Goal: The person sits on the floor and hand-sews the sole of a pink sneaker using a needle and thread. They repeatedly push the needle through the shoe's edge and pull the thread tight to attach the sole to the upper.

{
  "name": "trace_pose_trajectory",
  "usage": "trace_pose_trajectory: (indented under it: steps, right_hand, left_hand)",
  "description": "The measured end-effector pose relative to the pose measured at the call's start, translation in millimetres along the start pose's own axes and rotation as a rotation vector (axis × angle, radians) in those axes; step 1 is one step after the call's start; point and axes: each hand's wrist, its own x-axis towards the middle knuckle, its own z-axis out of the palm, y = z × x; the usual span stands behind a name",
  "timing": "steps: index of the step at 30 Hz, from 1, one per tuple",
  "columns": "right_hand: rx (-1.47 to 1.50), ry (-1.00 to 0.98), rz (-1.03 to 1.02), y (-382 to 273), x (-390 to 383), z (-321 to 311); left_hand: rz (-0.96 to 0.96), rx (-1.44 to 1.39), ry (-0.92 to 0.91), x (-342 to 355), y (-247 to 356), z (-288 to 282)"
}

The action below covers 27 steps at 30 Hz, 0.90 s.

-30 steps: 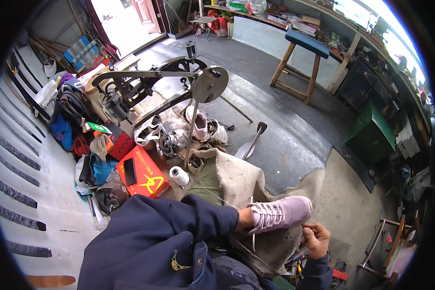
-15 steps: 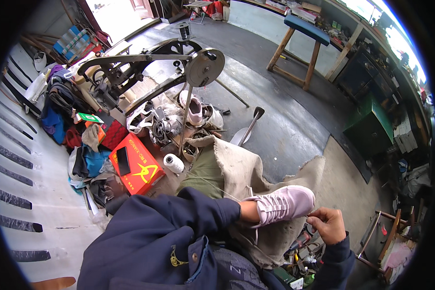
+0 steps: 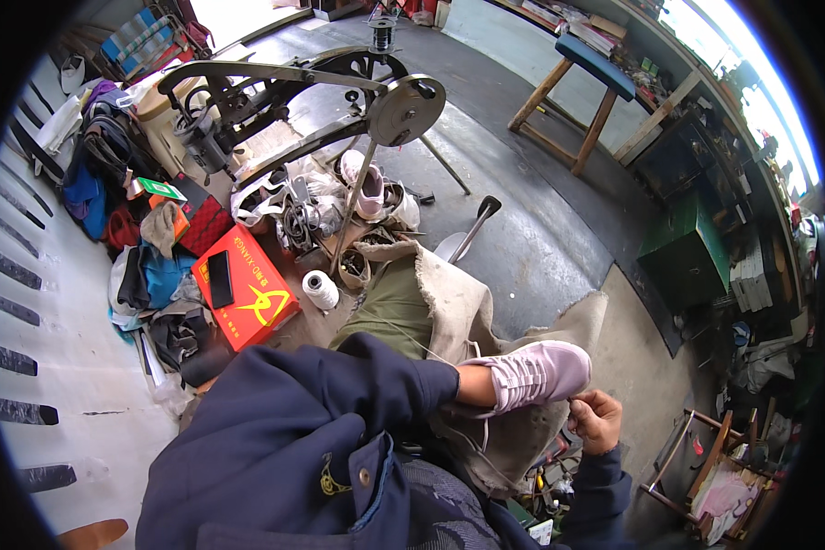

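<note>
A pale pink sneaker [image 3: 548, 371] with white laces lies sideways over my lap, its toe pointing right. My left hand [image 3: 476, 385] reaches into its opening; only the wrist shows and the fingers are hidden inside. Close by the toe, my right hand [image 3: 598, 423] is closed in a pinch, thumb against fingers. What it pinches is too small to make out. Under the sneaker a frayed beige cloth [image 3: 458, 298] covers part of my green trouser leg [image 3: 396, 307]. A thin white thread [image 3: 401, 332] runs across that leg toward the sneaker.
An iron sewing machine with a round wheel [image 3: 405, 110] stands ahead. Left of my leg are a white thread cone [image 3: 320, 291] and a red box [image 3: 245, 307] bearing a black phone [image 3: 220, 280]. A blue-topped stool [image 3: 596, 64] is far right; a wooden frame [image 3: 706, 458] lies near right.
The whole view has shifted a little. My right hand stays pinched beside the toe, slightly lower and further left in the picture. The sneaker's toe tilts a little higher.
</note>
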Motion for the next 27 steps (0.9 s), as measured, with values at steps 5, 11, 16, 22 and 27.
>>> trace_pose_trajectory:
  steps: [5, 11, 16, 22, 27]
  right_hand:
    - [-0.249, 0.094, -0.162, -12.4, -10.4, 20.9]
    - [-0.723, 0.046, -0.386, -41.8, 11.1, 33.6]
    - [-0.652, 0.111, -0.423, -17.3, 44.2, 42.4]
    - [-0.871, 0.224, -0.302, 2.6, 44.5, 28.0]
    - [-0.689, 0.32, -0.246, 35.9, 21.6, 8.7]
  left_hand:
    - [-0.008, -0.039, 0.006, -4.8, -2.1, 0.0]
    - [-0.013, -0.128, -0.006, -14.7, -1.2, -0.1]
    - [-0.016, -0.216, 0.014, -18.2, -0.7, -6.9]
    - [-0.041, -0.459, 0.071, -27.0, 0.7, -11.4]
    - [-0.04, -1.105, 0.234, -39.2, 14.4, -11.1]
